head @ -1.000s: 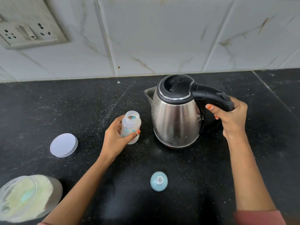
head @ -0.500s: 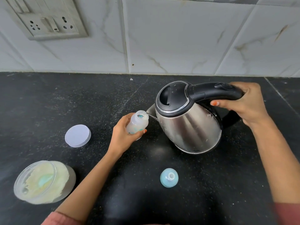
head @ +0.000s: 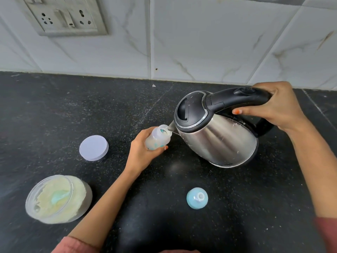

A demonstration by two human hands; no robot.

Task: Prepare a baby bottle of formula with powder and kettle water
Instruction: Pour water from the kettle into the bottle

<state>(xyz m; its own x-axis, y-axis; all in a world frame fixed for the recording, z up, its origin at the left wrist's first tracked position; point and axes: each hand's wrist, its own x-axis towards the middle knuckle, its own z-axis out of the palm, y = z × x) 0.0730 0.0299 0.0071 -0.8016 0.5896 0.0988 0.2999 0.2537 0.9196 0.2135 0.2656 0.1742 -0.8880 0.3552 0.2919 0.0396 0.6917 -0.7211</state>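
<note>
- Where is the bottle?
- In my left hand, fingers curled round its lower half. I lean it toward the kettle so the narrow mouth meets the spout. My right hand is wrapped round the handle to control the tip.
- What changed?
- 1 second ago the kettle stood upright on the counter; now it is tipped, spout at the bottle's mouth. The powder jar, lid and teat cap sit well apart from the pour.
</note>
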